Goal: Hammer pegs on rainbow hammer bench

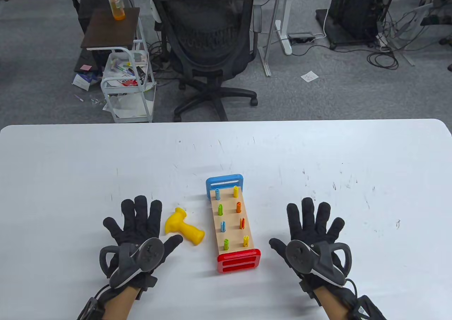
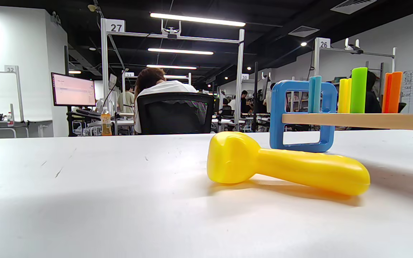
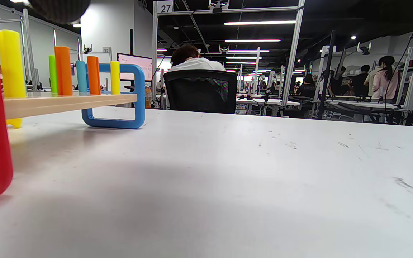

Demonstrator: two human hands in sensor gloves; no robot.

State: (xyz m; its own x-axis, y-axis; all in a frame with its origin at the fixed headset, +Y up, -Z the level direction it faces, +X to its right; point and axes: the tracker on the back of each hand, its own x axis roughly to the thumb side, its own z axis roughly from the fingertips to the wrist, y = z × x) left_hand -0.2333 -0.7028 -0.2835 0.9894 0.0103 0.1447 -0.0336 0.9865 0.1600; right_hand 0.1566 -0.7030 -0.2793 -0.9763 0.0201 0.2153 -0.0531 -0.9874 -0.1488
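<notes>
The hammer bench (image 1: 231, 224) is a wooden plank with a blue end frame (image 1: 224, 182) at the far end and a red end frame (image 1: 239, 260) at the near end. Several coloured pegs (image 1: 239, 207) stand up out of it in two rows. A yellow toy hammer (image 1: 183, 225) lies on the table just left of the bench; it also shows in the left wrist view (image 2: 285, 165). My left hand (image 1: 137, 224) lies flat and open, left of the hammer, not touching it. My right hand (image 1: 312, 224) lies flat and open, right of the bench. Both are empty.
The white table (image 1: 317, 157) has scuff marks. Beyond its far edge stand a black office chair (image 1: 208, 48) and a small white cart (image 1: 129, 83), with a side table carrying an orange bottle (image 1: 114, 0).
</notes>
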